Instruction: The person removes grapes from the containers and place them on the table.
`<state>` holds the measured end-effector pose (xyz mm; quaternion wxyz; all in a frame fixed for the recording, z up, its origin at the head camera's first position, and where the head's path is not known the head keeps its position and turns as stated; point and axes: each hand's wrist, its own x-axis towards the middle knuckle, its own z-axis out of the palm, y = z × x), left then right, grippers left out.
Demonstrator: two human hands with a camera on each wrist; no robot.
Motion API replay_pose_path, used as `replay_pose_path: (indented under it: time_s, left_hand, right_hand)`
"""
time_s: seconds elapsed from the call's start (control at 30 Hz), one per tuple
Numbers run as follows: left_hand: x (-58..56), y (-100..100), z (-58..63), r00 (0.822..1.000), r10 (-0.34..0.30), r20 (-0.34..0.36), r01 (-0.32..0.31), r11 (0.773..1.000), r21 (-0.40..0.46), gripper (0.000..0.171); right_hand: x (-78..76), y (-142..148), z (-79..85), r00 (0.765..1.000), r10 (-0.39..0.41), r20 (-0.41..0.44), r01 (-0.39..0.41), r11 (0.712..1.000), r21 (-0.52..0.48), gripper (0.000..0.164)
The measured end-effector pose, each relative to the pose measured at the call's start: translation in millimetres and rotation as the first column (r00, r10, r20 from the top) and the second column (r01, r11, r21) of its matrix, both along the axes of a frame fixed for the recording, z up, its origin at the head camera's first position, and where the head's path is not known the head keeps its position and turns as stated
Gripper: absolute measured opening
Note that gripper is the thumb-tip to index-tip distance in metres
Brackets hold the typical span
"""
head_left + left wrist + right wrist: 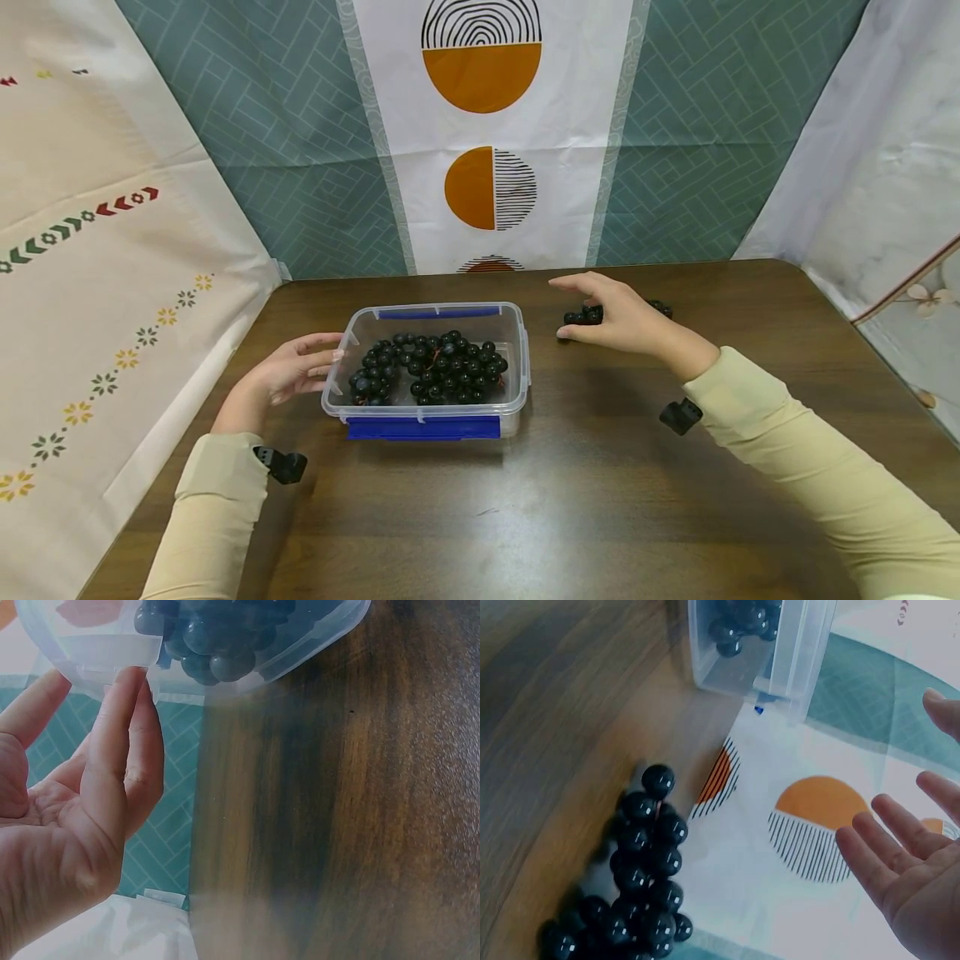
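1. My right hand (611, 317) is empty, fingers and thumb spread wide, hovering over the loose bunch of black grapes (646, 859) without touching it.
2. That bunch lies on the wooden table (600, 492), below my right hand, some berries showing in the gap between thumb and fingers.
3. I judge it light but floppy, with smooth, slippery skins that bruise or drop off under a hard squeeze; I'd take it near the stalk, or cradle it from beneath.
4. My left hand (296, 367) has its fingers fairly straight, tips touching the near end of the clear plastic container (523, 358); I see no firm grip.
5. The container, probably light and stiff, sits between my hands, with more black grapes (457, 367) inside.
6. Its end wall and rim stand between my right hand and those grapes; the blue latch (423, 427) is on the side facing me.
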<state>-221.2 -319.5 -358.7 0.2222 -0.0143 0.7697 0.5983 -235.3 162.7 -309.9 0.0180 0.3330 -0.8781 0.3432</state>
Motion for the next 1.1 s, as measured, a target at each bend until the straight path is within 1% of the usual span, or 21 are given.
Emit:
replay_pose_path:
  time_s: [0.37,0.57,0.77,0.87,1.1]
  left_hand:
    - [2.3,1.6,0.4,1.0,0.005,-0.003,-0.005,1.0,0.006,0.065]
    - [2.0,1.5,0.6,1.0,0.006,-0.006,-0.006,1.0,0.0,0.065]
    - [2.0,2.9,-0.2,1.0,0.014,-0.003,-0.014,1.0,0.022,0.067]
    - [1.9,2.8,-0.7,1.0,0.015,-0.003,-0.015,0.999,0.032,0.067]
    - [2.1,1.6,-0.5,1.0,0.024,0.001,-0.024,0.999,0.032,0.065]
  right_hand:
    - [2.6,-18.2,-3.6,1.0,0.031,-0.004,-0.031,0.998,-0.057,0.061]
    - [5.0,-27.6,-4.0,0.999,0.037,0.016,-0.036,0.998,-0.044,0.063]
    - [7.5,-34.2,-3.8,0.999,0.027,0.04,-0.026,0.999,-0.018,0.063]
    - [8.8,-38.4,-5.1,0.999,0.029,0.036,-0.029,1.0,-0.007,0.062]
    - [9.6,-53.8,-7.1,0.998,0.059,0.018,-0.059,0.998,-0.027,0.063]
